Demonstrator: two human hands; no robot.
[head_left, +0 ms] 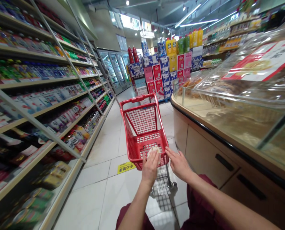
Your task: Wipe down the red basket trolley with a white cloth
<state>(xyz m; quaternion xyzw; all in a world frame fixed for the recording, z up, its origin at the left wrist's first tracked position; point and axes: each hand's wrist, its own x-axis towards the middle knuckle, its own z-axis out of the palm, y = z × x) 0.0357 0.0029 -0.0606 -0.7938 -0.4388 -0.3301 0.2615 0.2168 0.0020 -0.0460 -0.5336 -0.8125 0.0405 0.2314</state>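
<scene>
Supermarket aisle (92, 198); bottle-filled shelves (37, 81), shopping cart (158, 137)

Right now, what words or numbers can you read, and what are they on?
"小心地滑", as best I can read it: yellow floor sticker.
Too blurred: red-and-white label on the clear plastic package.
Too small or blurred: stacked boxes, shelf bottles, hanging sign.

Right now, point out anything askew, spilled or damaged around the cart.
Nothing stands out: the red cart stands upright, and the pale cloth lies under the left hand at its near edge.
</scene>
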